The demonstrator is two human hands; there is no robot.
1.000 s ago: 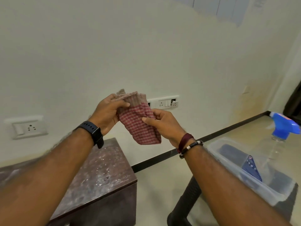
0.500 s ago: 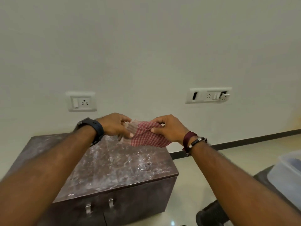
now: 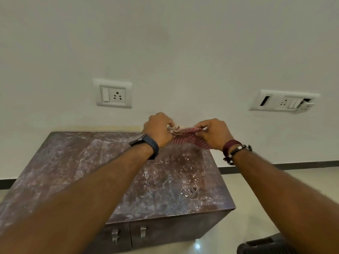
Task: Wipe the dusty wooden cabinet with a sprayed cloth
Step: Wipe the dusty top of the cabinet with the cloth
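Pinching the red checked cloth (image 3: 190,139) between left hand (image 3: 158,130) and right hand (image 3: 213,133) above the dusty cabinet (image 3: 113,173).

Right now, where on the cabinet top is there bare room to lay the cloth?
The dusty cabinet top shows nothing standing on it. The left half, from the wall edge to the front edge above the door handles, is free. The far right corner is crowded: left hand and right hand hold the checked cloth there.

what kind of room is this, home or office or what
Probably a plain room in a home or small office; I can't tell which. A bare painted wall carries two socket plates, a low dusty wooden cabinet stands against it, and the floor is glossy tile.
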